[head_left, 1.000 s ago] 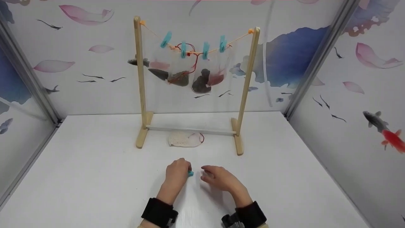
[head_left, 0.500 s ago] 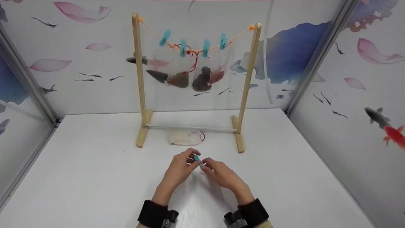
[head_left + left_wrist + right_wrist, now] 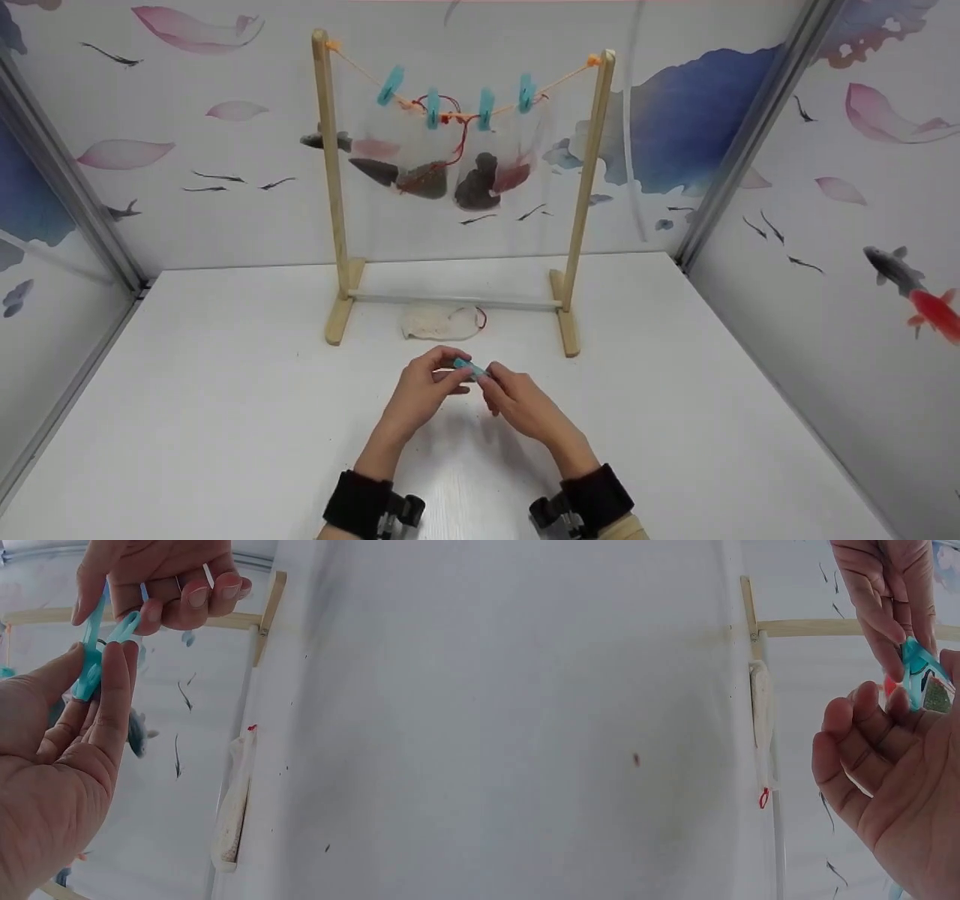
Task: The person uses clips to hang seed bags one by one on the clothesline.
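Observation:
A turquoise clothespin (image 3: 470,367) is held between both hands, above the table. My left hand (image 3: 416,390) pinches its clamping end between thumb and fingers, as the left wrist view shows on the clothespin (image 3: 90,669). At the other end, the thumb and index finger of my right hand (image 3: 529,409) are on its two spread handles. The right hand's other fingers (image 3: 840,716) are bent and hold nothing. Beyond the hands lies a clear pouch (image 3: 431,324) with pale contents and a red drawstring, flat on the table.
Behind the pouch stands a wooden rack (image 3: 330,172) with a low white crossbar (image 3: 450,301). Its orange string (image 3: 566,81) carries several turquoise clothespins with clear pouches of dark and reddish contents (image 3: 476,184). Patterned walls (image 3: 247,232) enclose the white table (image 3: 225,420).
My left hand has lifted the clothespin from near the tabletop and moved it forward. My right hand has closed in from the right and now has its thumb and finger on the handles.

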Available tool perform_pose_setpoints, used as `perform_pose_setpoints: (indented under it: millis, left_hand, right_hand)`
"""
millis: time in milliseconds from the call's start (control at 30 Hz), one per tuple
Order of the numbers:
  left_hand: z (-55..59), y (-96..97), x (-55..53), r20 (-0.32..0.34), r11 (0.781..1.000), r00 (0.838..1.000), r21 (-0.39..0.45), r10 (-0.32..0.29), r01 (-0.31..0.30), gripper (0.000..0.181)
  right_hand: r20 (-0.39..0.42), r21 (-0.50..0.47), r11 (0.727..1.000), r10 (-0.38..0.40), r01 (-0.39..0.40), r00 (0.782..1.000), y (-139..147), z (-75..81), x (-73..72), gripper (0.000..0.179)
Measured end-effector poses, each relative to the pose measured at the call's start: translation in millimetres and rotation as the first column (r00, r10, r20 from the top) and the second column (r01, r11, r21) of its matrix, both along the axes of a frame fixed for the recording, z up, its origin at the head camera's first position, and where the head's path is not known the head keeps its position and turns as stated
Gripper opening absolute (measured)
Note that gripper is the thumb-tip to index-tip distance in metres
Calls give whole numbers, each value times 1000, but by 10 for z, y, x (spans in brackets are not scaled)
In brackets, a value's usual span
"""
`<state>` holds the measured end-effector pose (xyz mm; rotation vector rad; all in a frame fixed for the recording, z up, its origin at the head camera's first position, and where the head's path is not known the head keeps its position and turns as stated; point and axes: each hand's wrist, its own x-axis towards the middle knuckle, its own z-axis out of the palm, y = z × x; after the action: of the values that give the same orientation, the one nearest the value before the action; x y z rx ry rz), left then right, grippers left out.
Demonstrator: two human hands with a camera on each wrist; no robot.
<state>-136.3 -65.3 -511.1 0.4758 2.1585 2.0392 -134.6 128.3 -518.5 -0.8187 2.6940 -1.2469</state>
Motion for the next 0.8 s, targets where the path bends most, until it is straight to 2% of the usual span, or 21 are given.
perform_pose_setpoints:
  millis: [167,267,500,800]
  left_hand:
    - [135,-15,86,51,999,998,41,-30,28,30]
    - [221,-13,156,60,998,998,54,-28,25,29]
    - [257,42,194,72,997,997,80,-8,2,30]
    - [250,68,249,97,998,994,38,46,-50,31]
  right_hand:
    - [25,-42,999,-27,28,999,-9,-21,1,31]
    - [22,-59,997,-41,43,999,-9,-21,6,30]
    - [1,-65,996,-64,64,998,35,-6,-17,22]
    - [-4,-36,999,-15,15,1000,55,1,-8,31]
